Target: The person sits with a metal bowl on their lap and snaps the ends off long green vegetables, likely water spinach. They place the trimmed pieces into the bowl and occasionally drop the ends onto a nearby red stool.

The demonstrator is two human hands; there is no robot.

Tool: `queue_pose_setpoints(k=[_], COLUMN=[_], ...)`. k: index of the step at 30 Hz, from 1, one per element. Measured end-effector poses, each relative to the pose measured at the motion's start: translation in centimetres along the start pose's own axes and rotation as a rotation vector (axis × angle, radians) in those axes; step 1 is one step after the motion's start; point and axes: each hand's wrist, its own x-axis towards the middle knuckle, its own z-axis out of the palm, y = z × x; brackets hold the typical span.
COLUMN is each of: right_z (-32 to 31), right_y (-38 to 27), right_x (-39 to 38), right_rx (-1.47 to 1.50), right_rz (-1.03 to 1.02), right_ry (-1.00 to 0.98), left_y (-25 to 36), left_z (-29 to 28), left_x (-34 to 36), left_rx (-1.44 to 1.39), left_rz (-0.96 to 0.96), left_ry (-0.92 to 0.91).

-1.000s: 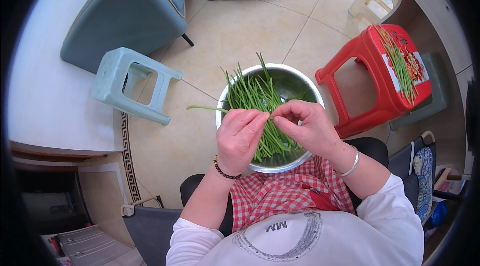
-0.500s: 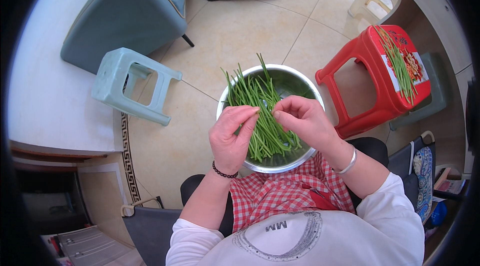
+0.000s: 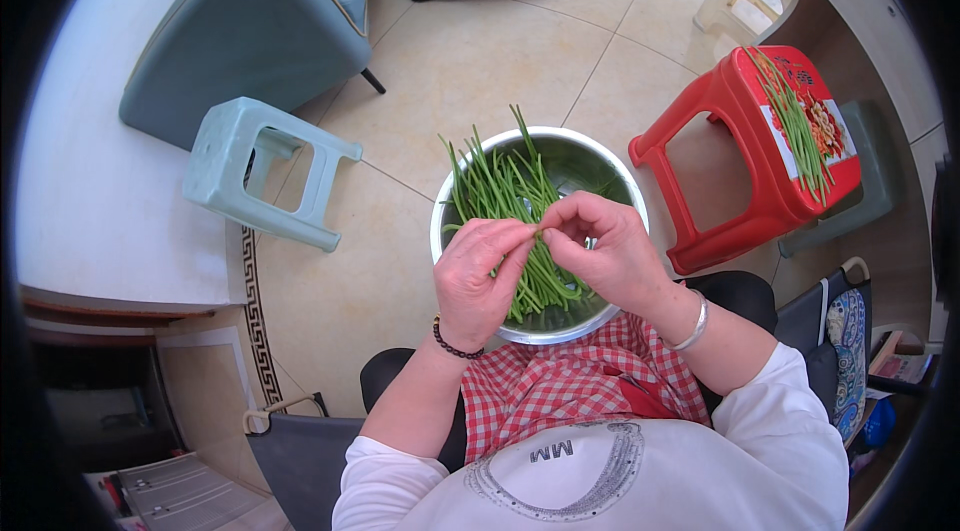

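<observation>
2 hands, the left hand (image 3: 472,273) and the right hand (image 3: 614,246), meet at the fingertips above the basin (image 3: 592,163) in the head view, posed to pinch; whether they grip a stem, I cannot tell. The green stems (image 3: 500,186) lie in the basin, some jutting past its far rim. A bump to the basin could spill those; a loose pinch could drop scraps into it. 0.5 s ago the fingertips were apart above the basin.
</observation>
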Motion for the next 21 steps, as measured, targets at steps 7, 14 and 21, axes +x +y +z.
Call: queue_pose_setpoints(k=[7, 14, 21], right_z=[-0.4, -2.9, -5.5], right_y=[1.8, 3.4, 3.9], right_x=[0.9, 2.4, 3.8], right_rx=[0.160, -0.018, -0.040], right_rz=[0.242, 0.254, 0.242], right_ry=[-0.022, 0.097, 0.276], left_y=[-0.4, -3.7, -5.9], left_z=[-0.3, -3.2, -7.5], left_x=[-0.3, 0.7, 1.2], left_rx=[-0.503, -1.017, -1.208], left_rz=[-0.448, -0.502, -0.491], left_ry=[0.147, 0.406, 0.550])
